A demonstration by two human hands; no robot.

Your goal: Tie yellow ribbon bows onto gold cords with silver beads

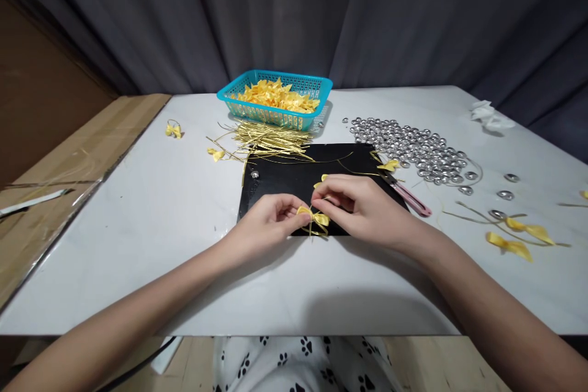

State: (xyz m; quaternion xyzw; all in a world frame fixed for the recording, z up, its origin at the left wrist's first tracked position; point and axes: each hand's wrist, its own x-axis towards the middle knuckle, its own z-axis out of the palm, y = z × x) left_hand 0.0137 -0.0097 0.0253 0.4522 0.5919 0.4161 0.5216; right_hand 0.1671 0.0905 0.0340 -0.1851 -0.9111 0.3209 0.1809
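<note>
Over the front of a black mat (280, 187), my left hand (271, 217) pinches a small yellow ribbon bow (321, 219) between thumb and fingers. Thin gold cord loops around and below the bow. My right hand (361, 205) is close beside it, thumb and fingertips closed on what looks like an end of the gold cord; its fingers partly hide the tip. Behind my right fingers, another bit of yellow ribbon (320, 181) lies on the mat.
A blue basket (325, 87) of yellow bows stands at the back, with a bundle of gold cords (271, 138) before it. To the right are many silver beads (413, 147), a pink-handled cutter (411, 197) and loose bows (509, 246). A finished-looking bow ring (173, 129) lies left.
</note>
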